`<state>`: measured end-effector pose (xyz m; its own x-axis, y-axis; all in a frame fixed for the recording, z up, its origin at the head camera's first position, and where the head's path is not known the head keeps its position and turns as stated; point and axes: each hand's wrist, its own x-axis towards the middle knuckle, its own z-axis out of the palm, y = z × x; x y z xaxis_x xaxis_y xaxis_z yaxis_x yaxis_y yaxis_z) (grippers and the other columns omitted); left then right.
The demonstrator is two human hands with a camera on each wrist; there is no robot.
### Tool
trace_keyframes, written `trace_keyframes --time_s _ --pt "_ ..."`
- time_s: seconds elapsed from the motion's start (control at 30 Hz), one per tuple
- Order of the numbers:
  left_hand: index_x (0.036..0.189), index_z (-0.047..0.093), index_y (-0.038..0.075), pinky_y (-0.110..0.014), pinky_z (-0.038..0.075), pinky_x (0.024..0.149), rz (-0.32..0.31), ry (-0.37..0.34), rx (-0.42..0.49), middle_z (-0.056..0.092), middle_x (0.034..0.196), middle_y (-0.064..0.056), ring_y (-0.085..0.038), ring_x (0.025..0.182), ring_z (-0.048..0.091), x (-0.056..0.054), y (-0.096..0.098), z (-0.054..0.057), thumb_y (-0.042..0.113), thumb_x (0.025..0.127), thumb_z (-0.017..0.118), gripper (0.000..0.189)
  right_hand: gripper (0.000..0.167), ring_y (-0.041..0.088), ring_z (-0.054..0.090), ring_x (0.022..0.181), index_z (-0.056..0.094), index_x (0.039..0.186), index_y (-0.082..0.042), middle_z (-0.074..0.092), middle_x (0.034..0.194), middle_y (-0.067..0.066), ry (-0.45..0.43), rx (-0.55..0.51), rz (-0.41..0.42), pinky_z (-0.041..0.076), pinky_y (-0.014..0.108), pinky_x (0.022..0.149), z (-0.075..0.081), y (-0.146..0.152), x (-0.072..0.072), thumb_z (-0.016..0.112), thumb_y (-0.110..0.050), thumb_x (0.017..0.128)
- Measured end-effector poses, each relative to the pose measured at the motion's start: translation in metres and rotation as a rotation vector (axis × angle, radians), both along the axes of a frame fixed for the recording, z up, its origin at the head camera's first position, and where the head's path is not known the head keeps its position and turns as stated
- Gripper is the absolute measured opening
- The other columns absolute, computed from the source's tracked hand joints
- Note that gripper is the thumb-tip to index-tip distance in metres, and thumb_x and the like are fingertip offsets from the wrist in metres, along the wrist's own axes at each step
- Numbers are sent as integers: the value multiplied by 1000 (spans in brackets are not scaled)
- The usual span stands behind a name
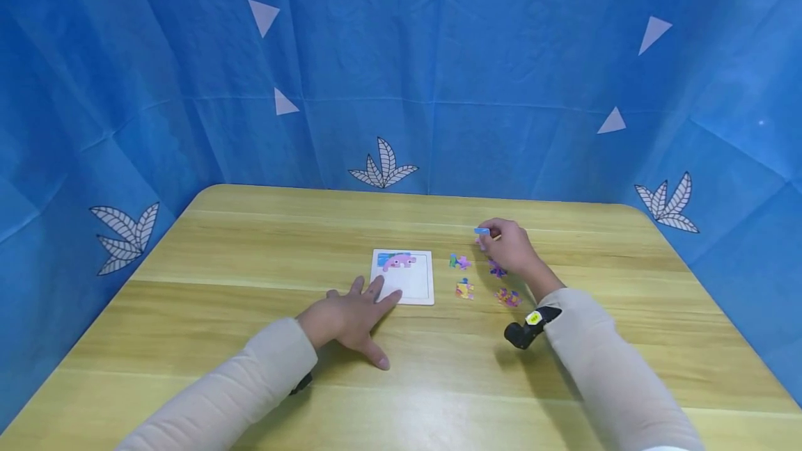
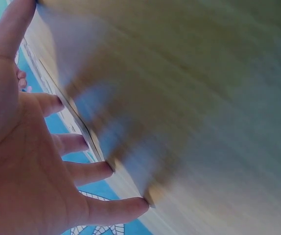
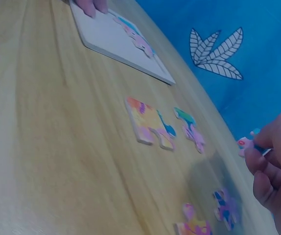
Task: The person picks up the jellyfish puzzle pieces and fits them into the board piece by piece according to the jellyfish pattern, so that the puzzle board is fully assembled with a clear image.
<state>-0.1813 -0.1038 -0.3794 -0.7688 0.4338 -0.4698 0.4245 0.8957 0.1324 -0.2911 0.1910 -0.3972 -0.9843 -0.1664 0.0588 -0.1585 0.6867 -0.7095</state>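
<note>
Right hand (image 1: 510, 249) pinching a blue-and-pink puzzle piece (image 1: 482, 231); a slack hold could drop it among the loose pieces (image 1: 465, 290) on the grip's near side. Left of the grip, the white board (image 1: 418, 285) (part-filled along its far edge) could skid if the left hand (image 1: 354, 315), fingers spread at its near-left corner, pushed.

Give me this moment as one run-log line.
left hand: touches puzzle board | right hand: pinches puzzle piece | board: upper part partly filled | loose pieces: on table, right of board
</note>
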Motion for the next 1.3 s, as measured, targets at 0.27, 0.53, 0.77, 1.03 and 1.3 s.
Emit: trace_keyframes --time_s 0.27,0.53,0.77,1.03,1.3 --pt "152 14 27 -71 22 100 0 4 -4 5 159 -12 -43 142 8 0 0 0 68 65 71 112 30 19 61 72 56 121 -1 66 92 15 6 -35 -4 47 29 60 -2 -13 3 54 -16 95" --pt "152 14 26 -71 22 100 6 0 -2 5 159 -12 -42 142 8 1 0 2 68 64 71 113 29 17 57 64 55 120 -3 65 91 14 -4 -54 43 43 28 53 -4 -31 9 54 -17 95" --pt "152 14 26 -71 22 100 8 -8 5 4 159 -12 -43 142 7 1 0 2 68 64 71 113 30 17 61 61 55 121 -2 65 86 13 -34 -74 80 47 29 53 -7 -45 13 52 -16 95" --pt "152 13 27 -70 23 100 5 0 -10 4 159 -11 -42 143 8 0 0 1 69 64 70 113 29 15 58 60 59 119 -1 66 82 10 -11 -70 102 45 28 53 -12 -58 12 57 -16 94" --pt "152 13 28 -70 24 99 2 0 -19 5 159 -11 -43 142 9 -2 1 0 71 64 69 113 30 13 54 58 60 118 -1 64 81 8 -32 -72 135 44 27 52 -13 -70 14 59 -17 93"
